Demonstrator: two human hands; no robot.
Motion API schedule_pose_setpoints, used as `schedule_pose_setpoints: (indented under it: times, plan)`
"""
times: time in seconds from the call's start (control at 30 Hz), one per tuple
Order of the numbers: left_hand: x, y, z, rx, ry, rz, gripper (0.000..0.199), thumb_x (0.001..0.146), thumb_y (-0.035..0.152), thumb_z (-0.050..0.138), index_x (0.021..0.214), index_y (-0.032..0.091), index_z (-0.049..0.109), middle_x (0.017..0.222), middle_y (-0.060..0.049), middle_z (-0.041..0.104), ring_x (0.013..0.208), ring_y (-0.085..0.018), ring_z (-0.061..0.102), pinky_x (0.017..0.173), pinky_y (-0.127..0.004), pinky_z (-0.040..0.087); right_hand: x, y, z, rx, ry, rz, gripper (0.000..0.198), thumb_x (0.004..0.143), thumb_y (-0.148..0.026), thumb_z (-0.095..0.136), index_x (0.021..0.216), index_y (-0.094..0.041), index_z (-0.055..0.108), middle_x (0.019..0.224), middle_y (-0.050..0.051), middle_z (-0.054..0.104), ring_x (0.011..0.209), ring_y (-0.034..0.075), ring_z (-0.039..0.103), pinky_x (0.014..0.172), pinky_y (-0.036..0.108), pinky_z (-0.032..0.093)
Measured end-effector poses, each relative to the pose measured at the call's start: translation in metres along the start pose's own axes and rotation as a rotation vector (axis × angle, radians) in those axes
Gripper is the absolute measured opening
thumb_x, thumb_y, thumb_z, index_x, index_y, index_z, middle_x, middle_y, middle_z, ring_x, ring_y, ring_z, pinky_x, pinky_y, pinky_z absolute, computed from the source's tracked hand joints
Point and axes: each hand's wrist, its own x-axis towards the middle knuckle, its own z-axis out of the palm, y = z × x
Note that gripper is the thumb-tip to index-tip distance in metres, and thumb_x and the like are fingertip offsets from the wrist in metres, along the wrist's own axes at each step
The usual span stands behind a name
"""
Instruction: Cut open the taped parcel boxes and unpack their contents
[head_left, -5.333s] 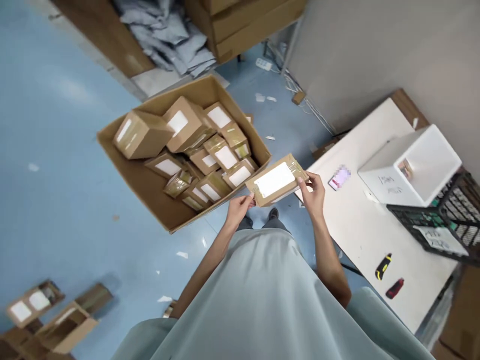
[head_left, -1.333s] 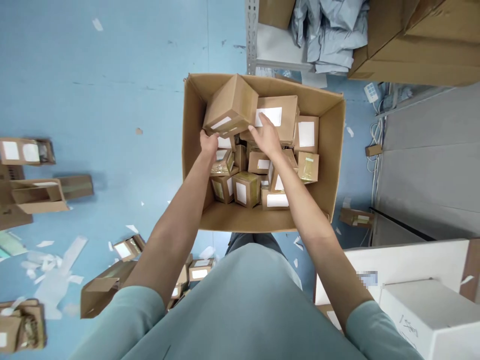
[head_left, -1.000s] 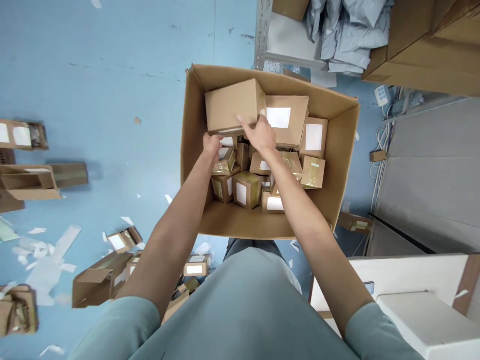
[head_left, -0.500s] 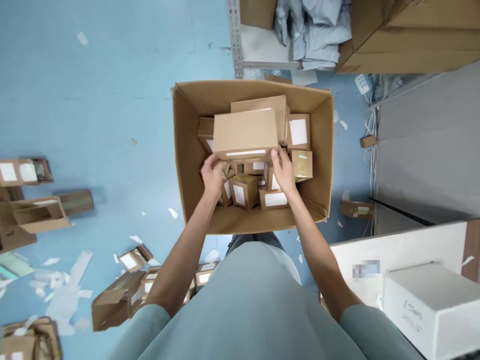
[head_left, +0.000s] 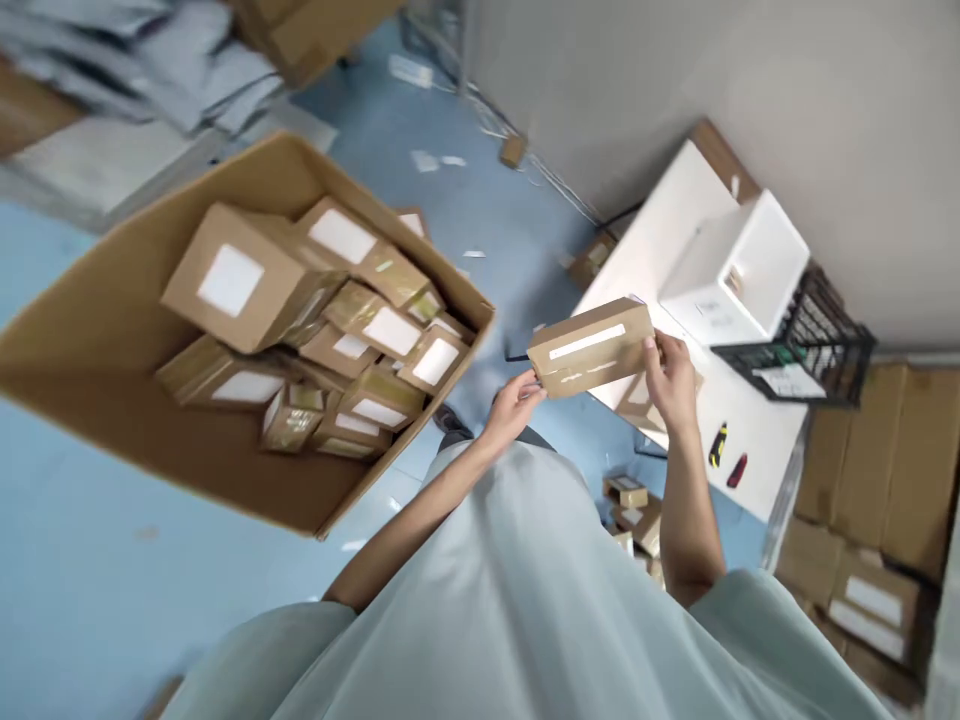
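Between my two hands hangs a small brown cardboard box (head_left: 600, 355) with a long white label on its near side. My left hand (head_left: 516, 408) pinches its lower left corner. On its right end, the fingers of my right hand (head_left: 669, 375) are closed round the edge. To the left stands a large open carton (head_left: 172, 475), holding several smaller taped boxes (head_left: 232, 280) with white labels. Partly behind the held box, another cardboard box (head_left: 637, 400) rests on the white table (head_left: 750, 440).
On the table are a white bin (head_left: 720, 270), a black crate (head_left: 810, 340), a yellow-black utility knife (head_left: 718, 445) and a red one (head_left: 737, 470). Opened boxes (head_left: 634, 515) lie below its near edge. Cardboard boxes (head_left: 870, 470) are stacked at right. Grey bags (head_left: 150, 60) sit upper left.
Both hands have lifted the box out of the large carton and carried it right, towards the white table. My view has turned right, so the carton now appears at left.
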Motion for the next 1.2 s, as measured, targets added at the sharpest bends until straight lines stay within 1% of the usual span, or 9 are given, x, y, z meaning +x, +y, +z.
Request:
schedule_pose_setpoints:
  times: [0.2,0.4,0.5,0.63,0.77,0.9,0.97,1.07,1.2]
  plan:
    - [0.003,-0.020,0.122,0.174,-0.449,-0.205,0.036,0.085,0.041,0.090,0.119,0.029,0.087,0.140,-0.012,0.081,0.125,-0.032,0.079,0.112,-0.045,0.061,-0.067,0.116,-0.098,-0.082,0.128,0.219,0.068,0.113,-0.075,0.044,0.148,-0.026,0.078,0.125,0.019,0.080,0.106,0.035,0.078,0.099,0.054,0.065]
    - [0.003,-0.073,0.273,0.110,-0.703,-0.491,0.039,0.081,0.051,0.100,0.100,0.022,0.083,0.126,-0.014,0.084,0.118,-0.029,0.081,0.116,-0.046,0.059,-0.098,0.254,-0.172,-0.263,0.140,0.308,0.062,0.115,-0.063,0.044,0.149,-0.021,0.075,0.134,0.023,0.080,0.126,0.043,0.072,0.114,0.065,0.057]
    - [0.007,-0.114,0.341,0.091,-0.672,-0.628,0.042,0.080,0.047,0.103,0.099,0.018,0.081,0.122,-0.015,0.084,0.121,-0.030,0.081,0.121,-0.048,0.056,-0.086,0.334,-0.181,-0.262,0.024,0.314,0.054,0.114,-0.051,0.047,0.144,-0.018,0.076,0.138,0.024,0.079,0.129,0.045,0.070,0.118,0.066,0.053]
    - [0.020,-0.172,0.399,0.100,-0.477,-0.764,0.036,0.076,0.033,0.104,0.090,0.018,0.074,0.111,-0.014,0.084,0.117,-0.032,0.083,0.123,-0.049,0.055,-0.055,0.424,-0.146,-0.059,-0.158,0.240,0.046,0.110,-0.037,0.049,0.139,-0.018,0.079,0.143,0.020,0.080,0.135,0.041,0.071,0.122,0.062,0.054]
    - [0.037,-0.208,0.418,0.173,-0.273,-0.775,0.037,0.073,0.027,0.103,0.089,0.019,0.070,0.114,-0.014,0.083,0.121,-0.034,0.082,0.122,-0.050,0.055,-0.031,0.468,-0.084,0.187,-0.258,0.197,0.048,0.107,-0.037,0.054,0.146,-0.018,0.077,0.152,0.018,0.077,0.146,0.039,0.068,0.131,0.062,0.049]
    - [0.050,-0.208,0.412,0.226,-0.153,-0.692,0.039,0.075,0.033,0.101,0.101,0.020,0.075,0.138,-0.016,0.080,0.124,-0.032,0.080,0.120,-0.047,0.056,-0.023,0.470,-0.041,0.322,-0.269,0.214,0.054,0.108,-0.044,0.059,0.154,-0.020,0.073,0.169,0.014,0.066,0.167,0.037,0.050,0.144,0.066,0.032]
    - [0.052,-0.198,0.403,0.222,-0.191,-0.645,0.043,0.076,0.039,0.100,0.109,0.020,0.079,0.146,-0.017,0.078,0.124,-0.031,0.079,0.119,-0.047,0.056,-0.025,0.459,-0.034,0.361,-0.243,0.202,0.056,0.111,-0.048,0.057,0.158,-0.021,0.070,0.176,0.013,0.059,0.173,0.037,0.042,0.145,0.068,0.027]
    - [0.049,-0.175,0.383,0.188,-0.288,-0.550,0.049,0.078,0.048,0.100,0.117,0.021,0.086,0.146,-0.016,0.080,0.123,-0.030,0.079,0.118,-0.046,0.055,-0.031,0.430,-0.035,0.417,-0.189,0.130,0.059,0.114,-0.055,0.053,0.161,-0.023,0.067,0.179,0.014,0.055,0.174,0.036,0.039,0.145,0.067,0.028]
    - [0.039,-0.141,0.336,0.086,-0.185,-0.407,0.046,0.079,0.049,0.099,0.115,0.022,0.088,0.137,-0.015,0.084,0.123,-0.030,0.080,0.117,-0.045,0.055,-0.037,0.369,-0.040,0.513,-0.155,0.030,0.059,0.116,-0.064,0.051,0.157,-0.027,0.071,0.173,0.013,0.062,0.168,0.033,0.050,0.143,0.061,0.035]
